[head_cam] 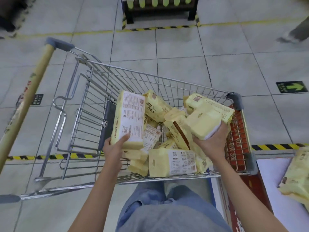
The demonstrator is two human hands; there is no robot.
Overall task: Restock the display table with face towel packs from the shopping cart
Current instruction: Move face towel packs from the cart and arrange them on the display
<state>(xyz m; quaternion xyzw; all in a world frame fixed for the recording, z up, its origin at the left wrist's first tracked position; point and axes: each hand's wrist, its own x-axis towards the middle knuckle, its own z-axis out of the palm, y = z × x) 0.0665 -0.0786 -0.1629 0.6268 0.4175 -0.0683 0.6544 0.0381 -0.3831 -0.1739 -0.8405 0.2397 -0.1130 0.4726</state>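
A wire shopping cart point(93, 104) stands in front of me, holding several pale yellow face towel packs point(172, 162). My left hand point(115, 146) grips one pack point(129, 118) by its lower end, lifted above the pile with its white printed label facing up. My right hand point(212, 141) holds another yellow pack point(209, 118) from underneath at the cart's right side. The display table point(274, 174) shows at the lower right edge with a yellow pack point(297, 174) lying on its white top.
The cart's tan handle point(28, 97) angles off to the left. A dark wooden stand point(160, 12) with green-capped bottles is ahead, ringed by yellow-black floor tape. Someone's foot point(289, 37) is at the far right. My legs in jeans are below.
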